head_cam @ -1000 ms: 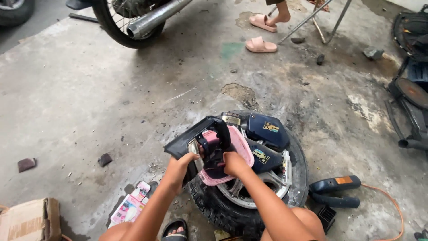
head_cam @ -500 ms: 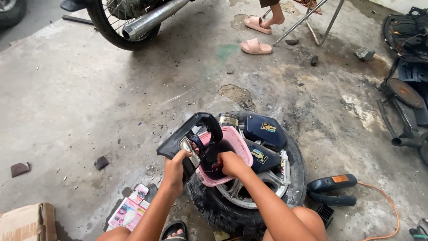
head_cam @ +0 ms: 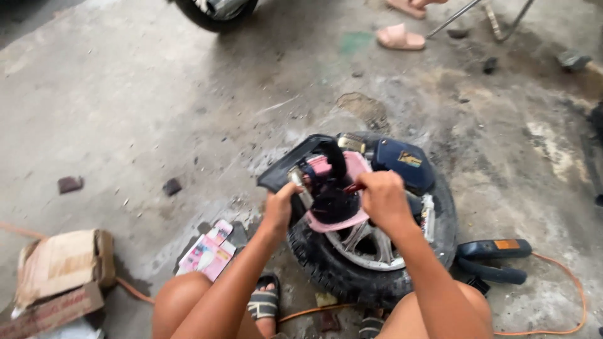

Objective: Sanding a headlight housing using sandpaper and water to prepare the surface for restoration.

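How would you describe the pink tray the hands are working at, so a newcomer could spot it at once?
Find the black tyre with a silver spoked rim lying flat on the concrete floor. On top of it, between the left hand and right hand, sits the pink tray. It is the only pink piece there, beside a dark blue case.

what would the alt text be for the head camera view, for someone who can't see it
Seen from above, a crouching person's left hand and right hand work at a black part in a pink tub resting on a tyre and wheel laid flat on a stained concrete floor. A cardboard box sits at the left.
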